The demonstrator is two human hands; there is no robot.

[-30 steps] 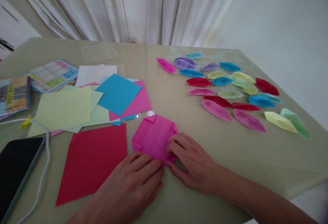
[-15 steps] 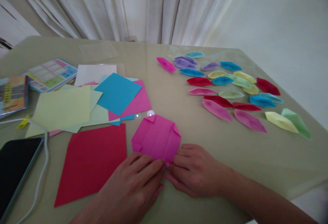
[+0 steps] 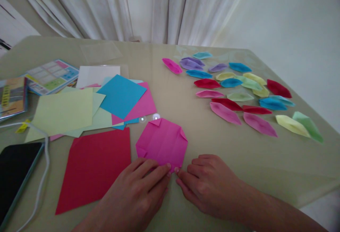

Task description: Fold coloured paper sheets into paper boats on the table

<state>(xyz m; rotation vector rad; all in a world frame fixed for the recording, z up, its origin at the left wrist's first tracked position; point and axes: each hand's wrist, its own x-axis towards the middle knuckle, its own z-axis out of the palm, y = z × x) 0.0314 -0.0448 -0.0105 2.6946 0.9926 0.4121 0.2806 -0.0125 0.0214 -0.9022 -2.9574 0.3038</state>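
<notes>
Folding seems the step: left hand (image 3: 146, 186) and right hand (image 3: 207, 184) nearly meet at the pink origami paper (image 3: 162, 141), lower middle; can't tell if they pinch. It likely needs pressing flat.

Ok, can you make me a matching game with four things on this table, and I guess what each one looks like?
Things:
1. phone
2. sheet under the left hand
3. cable
4. folded shapes

Looks:
A. many colours, spread out on the right
B. white, long and thin
C. dark, at the picture's left edge
D. pink, with corners folded in

Right pairs: 1-C, 2-D, 3-B, 4-A
</notes>
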